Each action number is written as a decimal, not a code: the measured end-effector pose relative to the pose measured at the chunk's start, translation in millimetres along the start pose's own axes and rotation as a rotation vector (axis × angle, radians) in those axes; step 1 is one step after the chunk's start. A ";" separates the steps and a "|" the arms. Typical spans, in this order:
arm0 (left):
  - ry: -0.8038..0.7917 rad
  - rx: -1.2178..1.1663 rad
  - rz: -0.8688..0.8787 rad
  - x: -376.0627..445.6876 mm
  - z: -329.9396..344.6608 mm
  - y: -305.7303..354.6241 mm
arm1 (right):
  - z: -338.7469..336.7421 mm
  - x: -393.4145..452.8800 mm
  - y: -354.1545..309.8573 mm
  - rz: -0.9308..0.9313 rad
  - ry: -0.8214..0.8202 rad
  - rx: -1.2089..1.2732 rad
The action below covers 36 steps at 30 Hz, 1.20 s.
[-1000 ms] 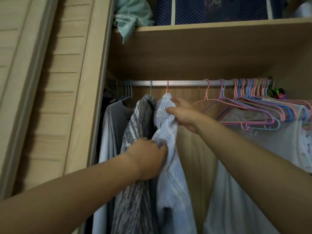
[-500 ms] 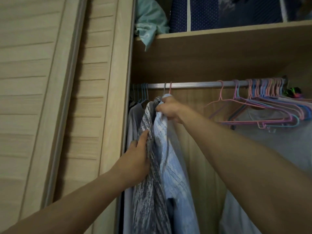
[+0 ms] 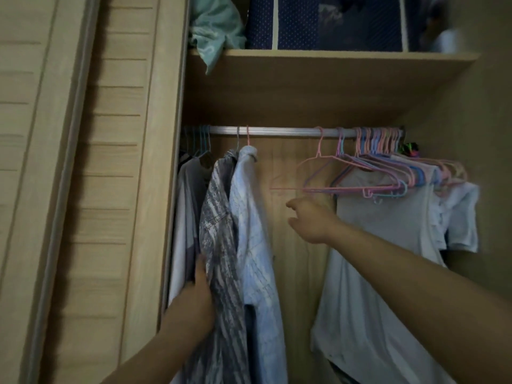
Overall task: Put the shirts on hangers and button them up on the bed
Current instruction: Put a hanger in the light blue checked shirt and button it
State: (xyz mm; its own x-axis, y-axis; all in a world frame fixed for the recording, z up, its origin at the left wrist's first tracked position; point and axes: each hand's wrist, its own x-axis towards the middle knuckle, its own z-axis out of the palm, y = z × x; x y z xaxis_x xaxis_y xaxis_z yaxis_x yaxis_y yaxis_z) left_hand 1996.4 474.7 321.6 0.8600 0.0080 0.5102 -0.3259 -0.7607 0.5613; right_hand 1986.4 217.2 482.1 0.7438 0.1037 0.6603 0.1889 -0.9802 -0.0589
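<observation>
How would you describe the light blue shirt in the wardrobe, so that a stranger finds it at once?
Look at the metal rail under the wooden shelf. Near its left end hang several garments; the light blue shirt is the rightmost of that group, on a pink hanger hook. Its neighbour is a grey streaked shirt; to its right is bare wardrobe back.

Metal rail (image 3: 279,131) spans wardrobe under wooden shelf (image 3: 318,58). On rail, left end: cluster of blue hangers (image 3: 201,139) with pale garments. Next: grey patterned shirt (image 3: 221,245), then light blue shirt (image 3: 257,245), touching each other. Bare stretch of rail, then pink hanger (image 3: 318,162), then dense bunch of pink, blue, purple hangers (image 3: 379,139); white garments (image 3: 388,245) below. On shelf: teal cloth (image 3: 216,29) overhanging edge, navy dotted storage box (image 3: 304,20).
</observation>
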 end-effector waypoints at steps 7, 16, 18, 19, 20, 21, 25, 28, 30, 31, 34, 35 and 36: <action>0.516 0.641 0.649 23.3 -49.1 67.3 | -86.8 -2.9 95.3 0.030 0.500 -0.530; 0.386 1.038 0.520 42.5 -82.6 119.9 | -100.6 6.4 160.6 0.109 0.442 -0.774; 0.398 1.014 0.459 42.2 -86.1 132.6 | -101.1 11.7 161.9 0.115 0.453 -0.780; 0.396 0.985 0.431 42.1 -85.5 137.3 | -101.4 14.2 164.1 0.124 0.444 -0.783; 0.392 0.973 0.402 40.9 -85.2 142.5 | -103.0 15.8 165.8 0.135 0.427 -0.788; 0.392 0.968 0.383 39.8 -84.6 146.0 | -104.8 17.1 168.3 0.137 0.413 -0.790; 0.346 0.906 0.354 28.6 -76.8 157.3 | -110.7 21.8 181.9 0.151 0.386 -0.585; 0.271 0.666 0.387 26.2 -56.2 174.0 | -116.1 25.2 188.1 0.169 0.389 -0.226; 0.205 0.422 0.450 32.9 -37.4 198.5 | -122.3 27.6 186.8 0.149 0.349 -0.070; 0.172 0.320 0.473 39.2 -27.6 213.6 | -126.1 27.9 184.8 0.140 0.327 -0.009; 0.120 0.142 0.542 64.7 5.4 262.7 | -135.5 26.2 180.5 0.148 0.270 0.140; 0.115 0.117 0.562 73.3 14.8 279.5 | -137.4 25.9 180.9 0.153 0.252 0.176; 0.106 0.100 0.578 80.7 22.3 295.7 | -139.1 25.6 181.9 0.159 0.233 0.208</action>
State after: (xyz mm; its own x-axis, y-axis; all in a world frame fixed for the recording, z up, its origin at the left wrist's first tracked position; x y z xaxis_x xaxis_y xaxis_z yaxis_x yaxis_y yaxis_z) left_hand 1978.2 235.9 514.2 0.5088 -0.3646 0.7798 -0.6862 -0.7188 0.1117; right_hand 1950.6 18.1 592.4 0.6125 -0.1120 0.7825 0.2271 -0.9232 -0.3099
